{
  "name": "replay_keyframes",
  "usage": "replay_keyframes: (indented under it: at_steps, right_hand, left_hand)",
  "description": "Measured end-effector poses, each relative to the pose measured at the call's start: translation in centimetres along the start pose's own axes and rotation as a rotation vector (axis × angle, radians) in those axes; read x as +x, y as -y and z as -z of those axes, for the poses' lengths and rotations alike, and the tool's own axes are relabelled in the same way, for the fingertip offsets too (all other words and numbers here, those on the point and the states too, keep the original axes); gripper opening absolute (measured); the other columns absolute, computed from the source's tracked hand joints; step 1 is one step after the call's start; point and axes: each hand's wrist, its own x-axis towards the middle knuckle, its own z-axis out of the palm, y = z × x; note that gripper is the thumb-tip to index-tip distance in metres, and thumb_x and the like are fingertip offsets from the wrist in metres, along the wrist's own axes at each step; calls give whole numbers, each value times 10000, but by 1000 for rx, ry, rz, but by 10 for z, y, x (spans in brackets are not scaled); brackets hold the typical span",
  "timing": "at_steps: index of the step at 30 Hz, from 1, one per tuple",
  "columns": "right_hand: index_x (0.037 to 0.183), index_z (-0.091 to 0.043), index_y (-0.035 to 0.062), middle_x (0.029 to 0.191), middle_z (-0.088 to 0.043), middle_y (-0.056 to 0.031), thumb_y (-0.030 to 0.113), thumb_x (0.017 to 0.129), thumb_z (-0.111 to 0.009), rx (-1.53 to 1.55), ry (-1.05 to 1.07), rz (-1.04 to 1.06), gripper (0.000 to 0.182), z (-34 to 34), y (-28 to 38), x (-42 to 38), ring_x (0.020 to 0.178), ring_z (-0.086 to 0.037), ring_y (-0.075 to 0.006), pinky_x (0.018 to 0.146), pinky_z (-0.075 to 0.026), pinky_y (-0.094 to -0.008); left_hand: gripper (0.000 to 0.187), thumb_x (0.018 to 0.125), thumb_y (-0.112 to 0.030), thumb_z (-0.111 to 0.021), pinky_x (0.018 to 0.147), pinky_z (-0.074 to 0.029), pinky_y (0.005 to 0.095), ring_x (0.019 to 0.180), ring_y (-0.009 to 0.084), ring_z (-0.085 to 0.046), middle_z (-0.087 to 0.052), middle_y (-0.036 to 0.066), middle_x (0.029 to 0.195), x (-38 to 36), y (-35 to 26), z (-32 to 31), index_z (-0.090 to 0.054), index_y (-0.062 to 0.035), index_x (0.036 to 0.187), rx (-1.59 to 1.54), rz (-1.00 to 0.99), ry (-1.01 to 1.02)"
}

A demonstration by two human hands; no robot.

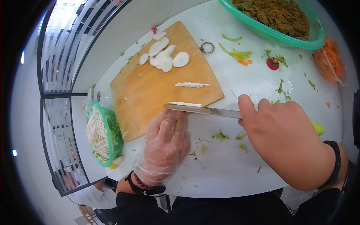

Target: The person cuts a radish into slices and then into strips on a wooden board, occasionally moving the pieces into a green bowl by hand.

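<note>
My right hand (pixel 281 138) is wrapped round the handle of a knife (pixel 210 110), its blade pointing left across the near edge of a wooden cutting board (pixel 150 88). My left hand (pixel 165 144), in a clear plastic glove, has its fingers bent and pressed together against the near side of the blade. Whatever lies under those fingertips is hidden. Just beyond the blade is a thin bundle of white strips (pixel 185 104). A second bundle of white strips (pixel 192 85) lies farther up the board. Several round white slices (pixel 164 54), looking like radish, are at the far end.
At left stands a green-rimmed container (pixel 109 140) of white shreds and chopped greens. A green basin (pixel 258 30) with a brown mixture sits at the far right, beside a bag of shredded carrot (pixel 328 62). A small radish (pixel 272 63), a metal ring (pixel 207 47) and green scraps lie about.
</note>
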Motion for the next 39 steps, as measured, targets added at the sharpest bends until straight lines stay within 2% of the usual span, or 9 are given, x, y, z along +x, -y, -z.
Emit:
replay_keyframes:
  at_steps: [1, 2, 7, 8, 14, 17, 23, 30, 39]
  right_hand:
    - [1163, -545, 0, 828, -621, -106, 94, 877, -655, -8, -13, -5, 320, -1, 0, 0, 650, -656, -232, 564, -501, -338]
    - [1201, -545, 19, 890, -614, -113, 104, 879, -658, 15, -36, -1, 351, 0, 1, -1, 640, -646, -225, 562, -497, -335]
    - [1358, -552, 150, 1097, -553, -113, 148, 871, -674, 60, -235, 132, 502, -2, -1, -1, 601, -599, -185, 546, -482, -327]
    - [1370, -573, 229, 1048, -539, -87, 135, 867, -668, 20, -242, 156, 520, -3, 0, 1, 597, -585, -161, 535, -472, -307]
    - [1533, -506, 280, 954, -485, -69, 113, 853, -661, -64, -218, 174, 717, -3, 3, -1, 565, -542, -138, 496, -451, -287]
    - [1575, -466, 283, 922, -472, -69, 113, 842, -661, -14, -169, 125, 778, -1, 8, -6, 553, -525, -140, 487, -448, -288]
    - [1580, -461, 246, 920, -475, -67, 93, 839, -646, -147, -316, 175, 779, -14, 1, 8, 545, -514, -139, 453, -431, -291]
    - [1566, -482, 206, 921, -478, -66, 78, 862, -639, -40, -203, 231, 733, 5, -2, 5, 513, -510, -125, 455, -434, -299]
    - [1572, -466, 196, 917, -479, -68, 72, 860, -644, -71, -198, 203, 744, 1, -2, 4, 523, -520, -129, 480, -451, -296]
  left_hand:
    - [612, 734, 9, -750, 1015, -505, 491, 1220, 432, -571, -570, 212, 1318, -1, 0, 0, -617, 61, 1330, -23, 14, 3]
    - [573, 750, -24, -725, 1019, -507, 472, 1226, 420, -572, -587, 250, 1280, 1, 1, 3, -624, 115, 1296, -1, -11, 20]
    - [585, 760, -4, -747, 1003, -501, 502, 1195, 443, -568, -570, 219, 1288, 0, 0, 2, -619, 52, 1328, -51, 29, 20]
    - [570, 764, -7, -747, 1001, -501, 505, 1192, 446, -568, -568, 222, 1285, 0, 1, 2, -621, 56, 1316, -52, 20, 19]
    - [565, 764, -40, -740, 1008, -506, 483, 1210, 425, -574, -580, 243, 1273, 0, 3, 2, -623, 95, 1300, -21, -19, 21]
    - [574, 766, -55, -732, 1019, -506, 468, 1225, 408, -577, -590, 253, 1275, 0, 5, 2, -622, 115, 1303, -12, -37, 15]
    - [585, 773, -46, -721, 1011, -509, 463, 1210, 401, -589, -602, 243, 1234, 3, 4, 4, -605, 128, 1320, -8, -39, 19]
    - [592, 784, -50, -709, 989, -517, 456, 1192, 392, -597, -601, 231, 1225, 1, 5, 4, -593, 124, 1338, 4, -32, 32]
    - [601, 786, -55, -713, 1009, -505, 452, 1212, 380, -594, -598, 217, 1222, 2, 4, 4, -590, 115, 1349, -8, -24, 26]
